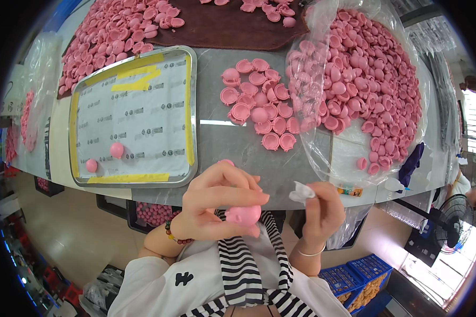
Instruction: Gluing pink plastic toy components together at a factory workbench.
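Pink piglet figure (243,214) sits pinched in her left hand (217,203), snout pointing right toward the right hand (322,211) closed on a white wipe (302,192) just beside it.

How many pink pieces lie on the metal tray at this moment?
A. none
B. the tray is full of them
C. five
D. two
D: only two round pink pieces lie on the metal tray, both near its lower left corner, and the rest of its paper lining is bare.
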The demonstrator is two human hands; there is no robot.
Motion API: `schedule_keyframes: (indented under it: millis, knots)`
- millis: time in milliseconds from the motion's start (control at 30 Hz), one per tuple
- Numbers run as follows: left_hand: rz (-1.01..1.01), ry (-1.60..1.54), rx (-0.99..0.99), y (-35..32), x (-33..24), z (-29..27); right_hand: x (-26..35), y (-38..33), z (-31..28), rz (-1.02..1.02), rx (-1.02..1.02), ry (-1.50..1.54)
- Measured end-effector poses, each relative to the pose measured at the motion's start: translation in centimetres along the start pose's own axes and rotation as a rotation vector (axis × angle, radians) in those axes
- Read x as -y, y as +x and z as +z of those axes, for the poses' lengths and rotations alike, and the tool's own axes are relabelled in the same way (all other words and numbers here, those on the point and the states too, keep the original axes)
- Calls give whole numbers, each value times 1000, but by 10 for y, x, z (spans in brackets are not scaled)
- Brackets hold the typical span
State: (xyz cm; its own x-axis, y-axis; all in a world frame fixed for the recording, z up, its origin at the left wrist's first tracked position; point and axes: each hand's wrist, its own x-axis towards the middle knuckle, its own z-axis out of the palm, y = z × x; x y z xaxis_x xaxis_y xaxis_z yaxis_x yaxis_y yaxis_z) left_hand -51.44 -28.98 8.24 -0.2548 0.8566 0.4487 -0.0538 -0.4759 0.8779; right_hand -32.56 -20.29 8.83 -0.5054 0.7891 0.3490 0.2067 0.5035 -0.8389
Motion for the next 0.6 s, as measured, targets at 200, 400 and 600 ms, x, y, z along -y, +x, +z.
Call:
schedule_keyframes:
  millis: [200,400,600]
  knots:
    - [23,451,-8,11,-15,6,4,-13,5,240,-176,376]
    - [101,389,-72,4,-9,16,15,-3,1,148,-197,573]
    - [47,510,-61,6,-16,20,21,5,-7,-167,-136,245]
